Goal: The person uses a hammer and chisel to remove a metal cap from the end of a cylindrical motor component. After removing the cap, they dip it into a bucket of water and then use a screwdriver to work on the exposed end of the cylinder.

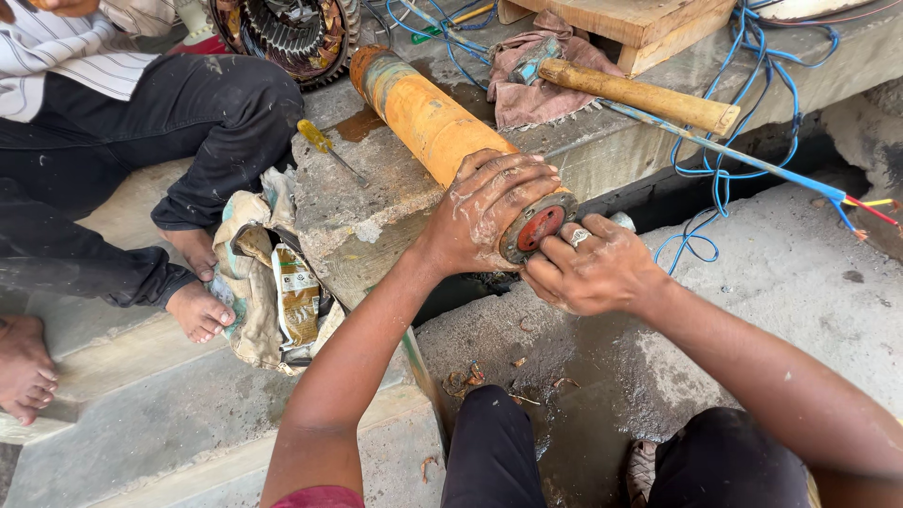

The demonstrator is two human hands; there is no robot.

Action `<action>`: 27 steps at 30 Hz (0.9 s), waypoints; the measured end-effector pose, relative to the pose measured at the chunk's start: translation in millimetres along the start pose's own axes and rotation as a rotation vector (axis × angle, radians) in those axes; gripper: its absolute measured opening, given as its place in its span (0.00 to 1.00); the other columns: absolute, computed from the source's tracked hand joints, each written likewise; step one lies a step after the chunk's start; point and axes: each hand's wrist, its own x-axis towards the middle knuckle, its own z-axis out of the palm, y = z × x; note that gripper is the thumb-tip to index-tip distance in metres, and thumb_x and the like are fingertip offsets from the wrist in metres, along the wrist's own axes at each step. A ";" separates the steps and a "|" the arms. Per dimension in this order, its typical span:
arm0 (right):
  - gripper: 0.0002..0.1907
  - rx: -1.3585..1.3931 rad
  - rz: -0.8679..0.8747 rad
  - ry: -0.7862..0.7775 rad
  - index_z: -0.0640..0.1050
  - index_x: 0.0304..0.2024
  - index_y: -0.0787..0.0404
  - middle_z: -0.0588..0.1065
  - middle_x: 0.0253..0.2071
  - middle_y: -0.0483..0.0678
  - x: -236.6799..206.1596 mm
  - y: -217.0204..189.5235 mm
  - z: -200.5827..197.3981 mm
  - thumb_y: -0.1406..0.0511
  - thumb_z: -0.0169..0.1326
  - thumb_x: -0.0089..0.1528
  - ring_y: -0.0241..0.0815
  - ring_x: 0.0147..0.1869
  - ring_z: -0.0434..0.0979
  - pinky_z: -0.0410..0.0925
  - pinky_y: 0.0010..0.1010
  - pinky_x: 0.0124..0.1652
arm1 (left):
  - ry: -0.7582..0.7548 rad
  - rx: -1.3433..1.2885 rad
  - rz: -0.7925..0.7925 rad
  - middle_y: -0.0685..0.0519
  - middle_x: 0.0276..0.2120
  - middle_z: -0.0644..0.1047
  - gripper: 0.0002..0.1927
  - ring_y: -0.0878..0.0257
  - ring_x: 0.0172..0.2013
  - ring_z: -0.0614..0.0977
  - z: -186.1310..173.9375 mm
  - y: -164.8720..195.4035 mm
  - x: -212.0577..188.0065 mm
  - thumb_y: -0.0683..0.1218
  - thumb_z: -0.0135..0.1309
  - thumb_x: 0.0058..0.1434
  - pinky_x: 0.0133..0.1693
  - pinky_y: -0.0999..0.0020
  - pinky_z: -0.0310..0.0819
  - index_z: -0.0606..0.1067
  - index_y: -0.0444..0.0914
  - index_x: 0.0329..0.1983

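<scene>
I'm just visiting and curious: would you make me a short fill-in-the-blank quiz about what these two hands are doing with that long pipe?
1. The left hand grips the end of a long cylinder whose colour is ____.
2. The right hand wears a ____ on one finger.
3. On the concrete block, beside the cylinder, lies a screwdriver with a ____ handle.
4. The cables behind are mostly ____.

Missing words: orange; ring; yellow; blue
</scene>
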 end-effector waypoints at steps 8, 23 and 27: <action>0.11 -0.049 -0.062 -0.056 0.75 0.29 0.51 0.70 0.26 0.42 4.0 0.8 -1.5 0.54 0.59 0.58 0.41 0.30 0.76 0.66 0.35 0.31 | -0.012 0.003 -0.008 0.53 0.66 0.71 0.45 0.54 0.69 0.70 -1.9 -2.5 -0.6 0.62 0.69 0.51 0.71 0.47 0.57 0.67 0.45 0.70; 0.20 -0.212 0.035 0.075 0.74 0.30 0.49 0.72 0.31 0.40 -14.4 -5.6 21.8 0.44 0.54 0.62 0.37 0.33 0.72 0.62 0.33 0.37 | 0.402 -0.029 0.017 0.56 0.66 0.63 0.30 0.54 0.73 0.61 54.4 25.0 -73.9 0.53 0.67 0.57 0.76 0.42 0.47 0.68 0.56 0.62; 0.16 -0.208 0.023 0.148 0.77 0.34 0.52 0.72 0.34 0.40 -18.9 -2.6 24.9 0.48 0.56 0.62 0.37 0.36 0.73 0.64 0.32 0.40 | 0.387 0.099 -0.094 0.57 0.60 0.66 0.17 0.52 0.70 0.64 61.2 40.7 -85.8 0.49 0.66 0.55 0.77 0.43 0.50 0.81 0.55 0.48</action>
